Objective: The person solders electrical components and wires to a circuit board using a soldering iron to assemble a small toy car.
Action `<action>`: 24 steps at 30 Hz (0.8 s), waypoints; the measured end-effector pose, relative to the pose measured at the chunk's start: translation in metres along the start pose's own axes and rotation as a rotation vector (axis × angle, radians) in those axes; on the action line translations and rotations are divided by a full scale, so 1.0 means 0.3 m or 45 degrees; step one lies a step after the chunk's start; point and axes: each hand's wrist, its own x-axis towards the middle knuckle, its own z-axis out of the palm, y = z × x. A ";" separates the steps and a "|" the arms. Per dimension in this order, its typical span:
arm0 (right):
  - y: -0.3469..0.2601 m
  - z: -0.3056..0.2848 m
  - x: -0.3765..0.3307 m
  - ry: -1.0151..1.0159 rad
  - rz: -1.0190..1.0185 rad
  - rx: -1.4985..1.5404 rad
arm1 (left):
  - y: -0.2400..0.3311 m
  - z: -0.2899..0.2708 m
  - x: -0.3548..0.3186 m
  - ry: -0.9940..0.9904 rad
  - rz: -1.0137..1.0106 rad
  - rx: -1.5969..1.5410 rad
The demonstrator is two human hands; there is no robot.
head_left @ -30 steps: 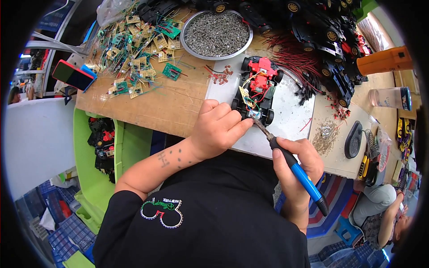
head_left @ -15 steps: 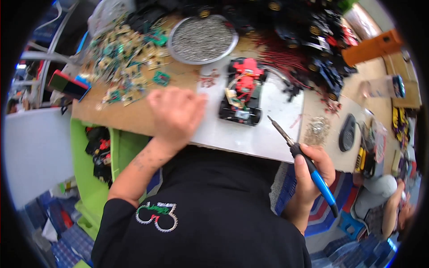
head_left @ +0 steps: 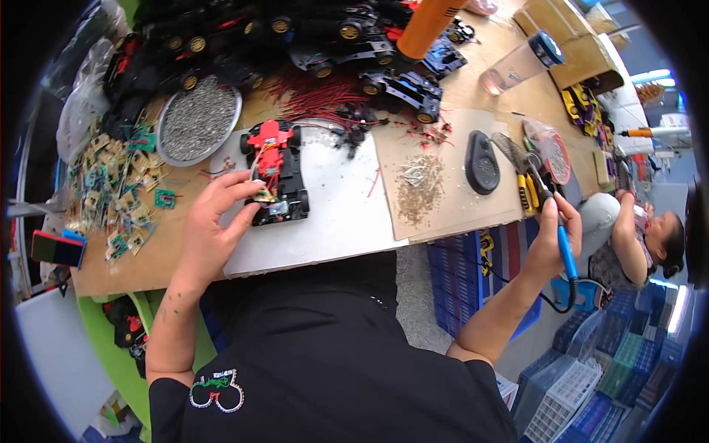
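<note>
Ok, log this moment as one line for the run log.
left hand: fingers on red toy car chassis | right hand: holding blue soldering iron, off to the right by the table edge | chassis on white board

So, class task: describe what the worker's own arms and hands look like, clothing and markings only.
Both forearms are bare, with no gloves on the left hand or the right hand. Small dark marks, perhaps tattoos, dot the left forearm. A black short-sleeved shirt covers the upper arms, with a small green, red and white emblem on it.
</note>
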 end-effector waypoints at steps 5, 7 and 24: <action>0.142 -0.008 0.069 -0.199 0.245 0.130 | -0.002 0.011 0.030 -0.016 0.056 -0.084; 0.212 0.019 0.058 -0.300 0.377 0.319 | -0.003 0.005 0.011 0.008 -0.007 -0.060; -0.300 0.451 -0.381 -1.327 -0.305 0.432 | 0.006 0.004 -0.095 -0.067 -0.283 -0.553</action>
